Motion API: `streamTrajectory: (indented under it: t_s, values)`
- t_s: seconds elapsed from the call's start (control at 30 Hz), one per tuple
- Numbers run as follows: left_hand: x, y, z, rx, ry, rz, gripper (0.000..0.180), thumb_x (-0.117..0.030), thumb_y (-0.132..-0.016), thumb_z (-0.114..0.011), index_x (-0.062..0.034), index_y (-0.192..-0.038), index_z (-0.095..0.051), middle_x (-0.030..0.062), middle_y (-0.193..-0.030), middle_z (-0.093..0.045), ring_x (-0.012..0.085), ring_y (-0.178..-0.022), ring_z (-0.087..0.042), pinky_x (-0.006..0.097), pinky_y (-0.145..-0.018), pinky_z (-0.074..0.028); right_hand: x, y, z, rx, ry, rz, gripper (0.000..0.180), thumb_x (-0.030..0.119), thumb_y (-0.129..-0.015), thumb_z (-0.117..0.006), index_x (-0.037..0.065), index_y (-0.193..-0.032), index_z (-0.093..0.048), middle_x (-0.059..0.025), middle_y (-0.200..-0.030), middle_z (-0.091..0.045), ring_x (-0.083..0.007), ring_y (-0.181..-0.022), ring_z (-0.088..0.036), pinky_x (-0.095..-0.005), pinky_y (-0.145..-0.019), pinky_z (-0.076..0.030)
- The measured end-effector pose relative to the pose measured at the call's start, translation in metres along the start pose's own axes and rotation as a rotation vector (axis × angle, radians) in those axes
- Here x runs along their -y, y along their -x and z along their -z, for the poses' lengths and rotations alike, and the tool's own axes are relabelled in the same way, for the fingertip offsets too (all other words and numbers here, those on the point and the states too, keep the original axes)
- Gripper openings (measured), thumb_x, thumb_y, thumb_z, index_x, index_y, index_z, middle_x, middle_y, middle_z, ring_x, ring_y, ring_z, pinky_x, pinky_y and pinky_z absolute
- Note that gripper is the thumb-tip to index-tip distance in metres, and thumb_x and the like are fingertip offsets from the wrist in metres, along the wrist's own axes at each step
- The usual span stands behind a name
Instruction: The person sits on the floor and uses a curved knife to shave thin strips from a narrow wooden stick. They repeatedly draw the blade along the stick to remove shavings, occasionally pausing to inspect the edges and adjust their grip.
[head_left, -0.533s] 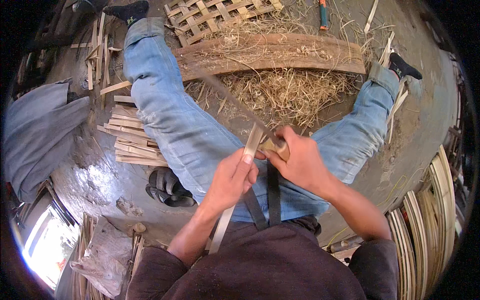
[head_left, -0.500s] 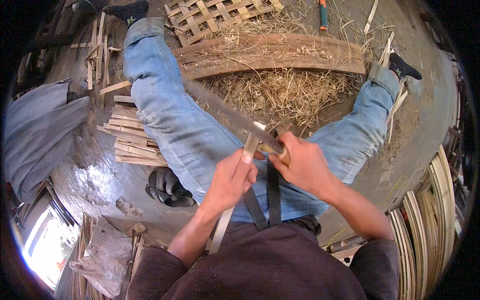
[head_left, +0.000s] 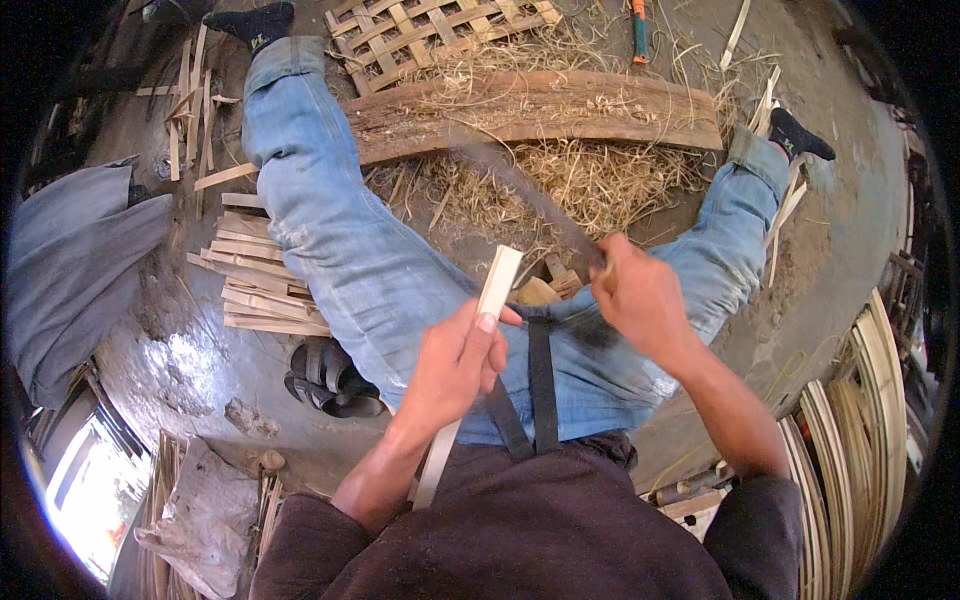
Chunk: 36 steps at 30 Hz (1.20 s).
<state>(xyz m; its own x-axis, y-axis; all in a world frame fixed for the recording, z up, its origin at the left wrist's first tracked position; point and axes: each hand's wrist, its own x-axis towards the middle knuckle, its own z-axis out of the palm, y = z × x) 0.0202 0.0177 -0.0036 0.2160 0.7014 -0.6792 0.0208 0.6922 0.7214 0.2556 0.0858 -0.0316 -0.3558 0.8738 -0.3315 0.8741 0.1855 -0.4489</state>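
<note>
Just below centre, toward seven o'clock, grips a pale flat strip [head_left: 499, 282] in the left hand [head_left: 450, 365], with thumb and fingers clamped on it; tilts its upper end between twelve and one, its tail running back past the wrist. Out at three o'clock, clasps a long blade [head_left: 545, 208] in the right hand [head_left: 642, 300], with fingers curled tight around its near end; points it between ten and eleven, blurred, apart from the strip and above curly shavings [head_left: 600, 190]. Sits with jeans [head_left: 310, 180] spread toward eleven and two. Up at twelve, a wooden plank [head_left: 675, 115], then a woven panel [head_left: 420, 40] beyond. At nine, beside the leg, stacked slats [head_left: 260, 285]; at eight, dark sandals [head_left: 322, 365]; at four, long upright strips [head_left: 818, 480].
</note>
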Motion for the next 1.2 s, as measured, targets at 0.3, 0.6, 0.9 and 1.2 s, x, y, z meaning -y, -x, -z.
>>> streamTrajectory:
  t_s: [0.3,0.6,0.9,1.2]
  values:
    - [0.003,0.013,0.0,0.065,0.268,0.217,0.035,-0.031,-0.104,-0.038,-0.0028,-0.118,-0.053,0.0045,-0.079,-0.06,0.0101,-0.059,-0.057,0.022,-0.054,-0.047,0.04,-0.045,-0.022,-0.07,-1.105,-0.315,0.034,0.011,-0.078,-0.075,0.001,-0.102,-0.055,-0.0047,-0.079,-0.063,-0.0119,-0.071,-0.062,-0.0304,-0.065,-0.052]
    - [0.018,0.02,0.019,0.067,0.199,0.159,0.028,-0.025,-0.104,-0.039,-0.0022,-0.11,-0.054,0.003,-0.072,-0.056,0.0092,-0.054,-0.051,0.024,-0.049,-0.041,0.026,0.029,-0.002,0.205,-0.029,0.139,0.029,0.021,-0.083,-0.067,0.001,-0.099,-0.053,-0.0195,-0.078,-0.065,-0.0364,-0.073,-0.066,-0.0458,-0.062,-0.052]
    - [0.014,0.028,0.016,0.084,0.174,0.159,0.025,-0.022,-0.103,-0.039,-0.0015,-0.105,-0.053,0.0031,-0.068,-0.054,0.0089,-0.051,-0.049,0.023,-0.046,-0.04,-0.014,0.031,0.013,0.24,0.037,0.092,0.028,0.012,-0.079,-0.062,0.002,-0.102,-0.05,-0.0228,-0.081,-0.064,-0.0419,-0.072,-0.064,-0.0491,-0.061,-0.052]
    - [0.012,0.029,0.01,0.059,0.192,0.211,0.025,-0.023,-0.103,-0.04,-0.0019,-0.105,-0.054,0.0031,-0.068,-0.054,0.0091,-0.051,-0.049,0.024,-0.047,-0.04,0.006,0.042,-0.002,0.228,0.02,0.265,0.024,0.012,-0.079,-0.062,0.001,-0.098,-0.051,-0.0209,-0.077,-0.064,-0.0418,-0.072,-0.064,-0.0492,-0.063,-0.052]
